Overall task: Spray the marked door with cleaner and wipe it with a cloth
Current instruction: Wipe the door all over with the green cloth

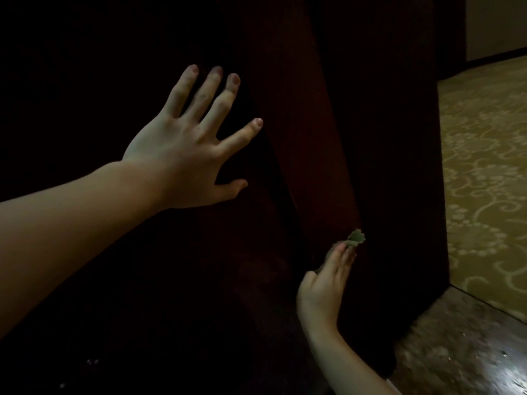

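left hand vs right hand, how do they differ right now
The left hand is spread wide with straight fingers, flat against the dark door; the right hand keeps its fingers together and presses a greenish cloth to the door's edge. The left hand sits higher and holds nothing; the right hand sits lower, nearer the floor. Both are bare and held against the same door.

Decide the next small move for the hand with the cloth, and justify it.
Probably slide the right hand along the dark brown wooden door's edge: its straight fingers press the small grey-green cloth there, while the left hand rests flat, steadying.
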The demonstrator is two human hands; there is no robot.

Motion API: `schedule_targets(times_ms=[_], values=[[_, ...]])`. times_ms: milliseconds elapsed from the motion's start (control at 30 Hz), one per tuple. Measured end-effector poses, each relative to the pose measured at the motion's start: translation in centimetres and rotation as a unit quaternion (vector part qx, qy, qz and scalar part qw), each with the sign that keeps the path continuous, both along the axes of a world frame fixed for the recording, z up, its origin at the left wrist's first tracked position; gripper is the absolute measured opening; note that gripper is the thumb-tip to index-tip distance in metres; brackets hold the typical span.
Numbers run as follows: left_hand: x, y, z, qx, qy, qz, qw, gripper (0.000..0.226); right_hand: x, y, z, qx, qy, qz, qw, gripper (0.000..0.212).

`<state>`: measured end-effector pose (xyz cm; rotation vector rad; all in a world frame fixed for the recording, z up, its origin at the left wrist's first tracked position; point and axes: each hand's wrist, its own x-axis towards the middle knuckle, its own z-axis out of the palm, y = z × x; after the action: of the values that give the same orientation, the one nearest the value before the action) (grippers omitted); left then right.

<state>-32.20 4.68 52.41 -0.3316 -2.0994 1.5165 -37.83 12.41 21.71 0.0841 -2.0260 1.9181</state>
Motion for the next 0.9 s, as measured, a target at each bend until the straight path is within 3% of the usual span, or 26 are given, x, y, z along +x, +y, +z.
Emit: schedule_targets(times_ms=[267,367,533,633,833,900], values=[[0.0,0.3,-0.4,0.002,0.007,0.005,1.000,0.094,-0.4,-0.7,12.4,0.033,0.260,0.007,0.965,0.069],[-0.1,0.2,-0.4,0.003,0.008,0.000,1.000,0.095,-0.8,-1.2,9.5,0.049,0.259,-0.026,0.964,0.070],[-0.7,0.3,-1.2,0.021,0.002,-0.022,1.000,0.092,0.2,-1.0,0.0,0.056,0.133,-0.027,0.989,0.075],[-0.9,0.6,-1.9,0.038,-0.005,-0.022,0.999,0.100,0.3,-0.6,-0.3,0.053,0.116,-0.006,0.992,0.072],[-0.9,0.9,-1.9,0.041,-0.004,-0.015,0.999,0.100,0.5,-0.6,10.3,0.056,0.317,0.026,0.946,0.060],[-0.8,0.8,-2.0,0.039,-0.002,-0.015,0.999,0.097,0.4,-1.0,11.3,0.060,0.361,0.016,0.930,0.052]])
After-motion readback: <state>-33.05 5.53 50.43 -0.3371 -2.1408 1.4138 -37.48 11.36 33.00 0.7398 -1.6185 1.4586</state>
